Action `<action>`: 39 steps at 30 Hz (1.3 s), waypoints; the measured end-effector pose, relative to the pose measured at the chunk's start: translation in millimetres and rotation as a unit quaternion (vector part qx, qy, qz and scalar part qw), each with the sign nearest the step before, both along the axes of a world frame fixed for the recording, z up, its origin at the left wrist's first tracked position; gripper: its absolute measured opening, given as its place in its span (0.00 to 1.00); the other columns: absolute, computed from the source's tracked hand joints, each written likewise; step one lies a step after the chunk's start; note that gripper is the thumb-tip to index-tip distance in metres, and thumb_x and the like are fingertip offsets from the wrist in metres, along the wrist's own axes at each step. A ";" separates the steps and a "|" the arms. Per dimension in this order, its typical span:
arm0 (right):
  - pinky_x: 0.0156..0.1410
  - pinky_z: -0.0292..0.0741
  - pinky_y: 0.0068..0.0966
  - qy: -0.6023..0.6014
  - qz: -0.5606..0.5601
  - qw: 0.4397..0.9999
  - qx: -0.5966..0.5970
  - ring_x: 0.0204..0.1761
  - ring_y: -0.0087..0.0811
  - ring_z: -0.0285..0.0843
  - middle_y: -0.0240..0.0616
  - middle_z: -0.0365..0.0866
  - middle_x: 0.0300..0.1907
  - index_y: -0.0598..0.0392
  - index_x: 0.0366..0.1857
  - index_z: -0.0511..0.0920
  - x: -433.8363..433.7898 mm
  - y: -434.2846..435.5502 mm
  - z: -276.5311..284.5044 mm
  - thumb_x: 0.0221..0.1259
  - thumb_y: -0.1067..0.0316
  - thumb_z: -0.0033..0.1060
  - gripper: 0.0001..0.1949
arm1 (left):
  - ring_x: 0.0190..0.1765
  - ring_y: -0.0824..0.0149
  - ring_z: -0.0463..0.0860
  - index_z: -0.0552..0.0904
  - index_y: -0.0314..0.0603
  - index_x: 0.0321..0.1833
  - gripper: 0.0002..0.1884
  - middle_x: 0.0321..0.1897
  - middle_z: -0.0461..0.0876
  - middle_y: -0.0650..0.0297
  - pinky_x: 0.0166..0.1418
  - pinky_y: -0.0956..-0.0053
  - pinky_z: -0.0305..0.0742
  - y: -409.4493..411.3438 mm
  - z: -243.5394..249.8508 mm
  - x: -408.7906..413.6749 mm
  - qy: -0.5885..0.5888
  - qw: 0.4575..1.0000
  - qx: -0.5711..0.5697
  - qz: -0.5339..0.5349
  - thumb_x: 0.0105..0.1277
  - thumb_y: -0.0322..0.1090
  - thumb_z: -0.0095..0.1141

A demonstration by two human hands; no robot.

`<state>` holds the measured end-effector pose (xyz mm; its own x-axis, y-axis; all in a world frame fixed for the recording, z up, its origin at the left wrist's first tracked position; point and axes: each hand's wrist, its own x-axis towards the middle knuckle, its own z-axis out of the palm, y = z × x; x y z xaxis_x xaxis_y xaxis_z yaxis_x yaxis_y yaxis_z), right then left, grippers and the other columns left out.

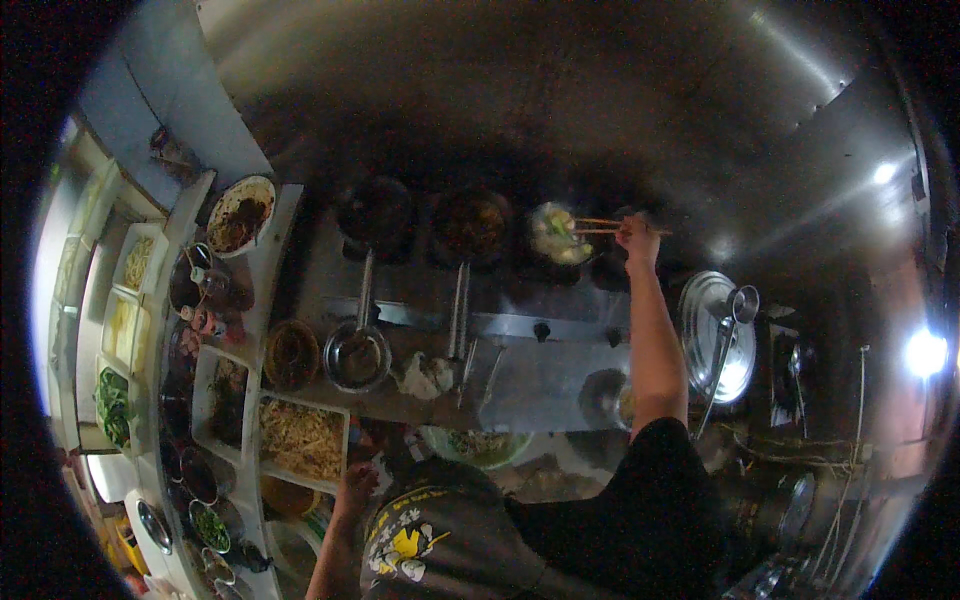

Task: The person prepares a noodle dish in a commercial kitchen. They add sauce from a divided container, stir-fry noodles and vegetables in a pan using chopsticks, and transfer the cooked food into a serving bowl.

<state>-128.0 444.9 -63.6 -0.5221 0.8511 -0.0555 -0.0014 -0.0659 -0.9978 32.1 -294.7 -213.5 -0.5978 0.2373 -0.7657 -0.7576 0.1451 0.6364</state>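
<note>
My right hand (640, 238) grips long wooden chopsticks (598, 224), held level out over the stove. Their tips reach into a pot of pale and green food (559, 238), possibly leafy vegetables; the pot's rim is lost in the dark. Low and close to my body is my left hand (360, 480), fingers curled, beside the tray of shredded food (302, 437). Something whitish (381, 474) shows next to its fingers, and whether the hand holds it is unclear. Left of the pot are a pan of brown food (472, 225) and a dark pan (375, 214).
Two pan handles (461, 311) point towards me. A steel bowl (358, 358), a crumpled cloth (424, 375) and a green-rimmed basin (480, 446) lie nearer. Round lids (720, 337) with a ladle (742, 304) stand right. Left shelves carry a sauce-stained bowl (240, 216) and leafy greens (113, 406).
</note>
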 end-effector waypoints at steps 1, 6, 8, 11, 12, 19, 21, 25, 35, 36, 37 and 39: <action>0.31 0.75 0.26 0.011 -0.002 1.000 -0.029 0.22 0.29 0.75 0.37 0.75 0.23 0.61 0.33 0.78 3.9 3.5 1.1 0.69 0.59 0.52 0.14 | 0.37 0.71 0.80 0.77 0.43 0.55 0.13 0.39 0.81 0.62 0.39 0.72 0.74 6.1 9.6 -3.4 -0.002 1.000 -0.009 -0.005 0.69 0.36 0.55; 0.31 0.75 0.27 0.049 0.082 0.995 0.012 0.22 0.29 0.75 0.37 0.76 0.24 0.60 0.33 0.79 16.2 5.5 7.6 0.70 0.58 0.52 0.15 | 0.37 0.70 0.80 0.77 0.44 0.53 0.12 0.39 0.81 0.62 0.39 0.72 0.74 1.1 7.2 0.4 0.029 0.998 -0.028 -0.049 0.69 0.35 0.56; 0.30 0.74 0.26 0.004 0.089 0.995 0.041 0.22 0.28 0.75 0.36 0.76 0.24 0.59 0.32 0.78 18.6 -7.0 19.3 0.70 0.58 0.51 0.15 | 0.38 0.70 0.80 0.77 0.44 0.54 0.12 0.40 0.81 0.62 0.39 0.71 0.74 -1.2 0.4 2.6 0.000 1.000 -0.020 -0.021 0.69 0.35 0.55; 0.28 0.73 0.24 -0.049 0.036 0.993 0.097 0.22 0.26 0.74 0.36 0.76 0.25 0.58 0.31 0.78 23.2 -26.4 45.1 0.69 0.58 0.52 0.14 | 0.39 0.68 0.81 0.76 0.44 0.55 0.13 0.40 0.81 0.61 0.40 0.71 0.75 -0.2 -3.0 4.7 0.022 0.999 -0.026 -0.015 0.70 0.34 0.55; 0.27 0.73 0.23 -0.021 0.011 0.994 0.108 0.22 0.25 0.73 0.36 0.76 0.25 0.58 0.31 0.78 27.7 -28.9 57.5 0.69 0.58 0.52 0.14 | 0.39 0.68 0.82 0.76 0.43 0.55 0.13 0.40 0.81 0.61 0.40 0.71 0.75 -1.6 -4.8 6.2 0.040 0.998 -0.032 -0.019 0.70 0.34 0.55; 0.24 0.70 0.26 -0.026 -0.058 0.998 0.011 0.20 0.27 0.69 0.37 0.75 0.25 0.57 0.32 0.74 25.7 -20.1 28.1 0.66 0.61 0.54 0.10 | 0.38 0.67 0.82 0.76 0.41 0.55 0.13 0.42 0.80 0.59 0.40 0.71 0.76 -11.9 -30.6 19.5 -0.006 0.998 0.023 0.051 0.70 0.34 0.55; 0.24 0.70 0.28 -0.004 -0.067 0.997 -0.043 0.20 0.28 0.69 0.39 0.75 0.26 0.58 0.34 0.73 24.1 -20.3 -0.7 0.65 0.62 0.54 0.09 | 0.38 0.67 0.82 0.76 0.41 0.55 0.13 0.42 0.80 0.59 0.40 0.72 0.75 -8.7 -23.5 21.1 0.017 0.999 0.020 0.030 0.69 0.34 0.55; 0.27 0.76 0.31 0.082 -0.096 0.984 -0.129 0.23 0.32 0.73 0.42 0.76 0.30 0.59 0.36 0.73 24.8 -20.2 -54.3 0.66 0.66 0.55 0.07 | 0.39 0.68 0.81 0.77 0.41 0.56 0.15 0.44 0.80 0.59 0.40 0.72 0.75 12.2 21.6 11.7 0.054 0.996 -0.044 -0.053 0.69 0.34 0.56; 0.34 0.82 0.22 0.195 -0.191 0.910 -0.311 0.32 0.32 0.79 0.40 0.77 0.35 0.59 0.37 0.75 28.2 -25.5 -95.0 0.63 0.67 0.57 0.07 | 0.43 0.68 0.80 0.77 0.38 0.58 0.16 0.46 0.80 0.60 0.45 0.71 0.75 0.1 4.4 25.9 0.057 0.997 -0.046 -0.021 0.69 0.34 0.55; 0.35 0.82 0.21 0.197 -0.186 0.910 -0.314 0.32 0.31 0.79 0.39 0.77 0.35 0.59 0.37 0.75 30.4 -25.4 -92.1 0.63 0.67 0.57 0.07 | 0.43 0.68 0.80 0.77 0.37 0.58 0.16 0.46 0.80 0.60 0.45 0.71 0.75 0.2 3.1 26.8 0.069 0.996 -0.052 -0.032 0.69 0.34 0.55; 0.35 0.82 0.21 0.198 -0.181 0.910 -0.317 0.33 0.31 0.79 0.39 0.77 0.36 0.59 0.38 0.75 31.8 -25.3 -89.1 0.63 0.67 0.56 0.07 | 0.43 0.68 0.80 0.76 0.37 0.58 0.16 0.45 0.80 0.60 0.45 0.71 0.75 -0.2 2.2 27.4 0.052 0.997 -0.048 -0.019 0.70 0.34 0.55; 0.35 0.82 0.20 0.203 -0.180 0.910 -0.314 0.33 0.30 0.79 0.38 0.78 0.35 0.59 0.38 0.75 34.8 -25.5 -78.7 0.64 0.65 0.55 0.08 | 0.43 0.68 0.80 0.76 0.37 0.59 0.17 0.45 0.80 0.60 0.45 0.71 0.75 -0.5 3.2 27.0 0.018 0.999 -0.040 0.007 0.70 0.35 0.54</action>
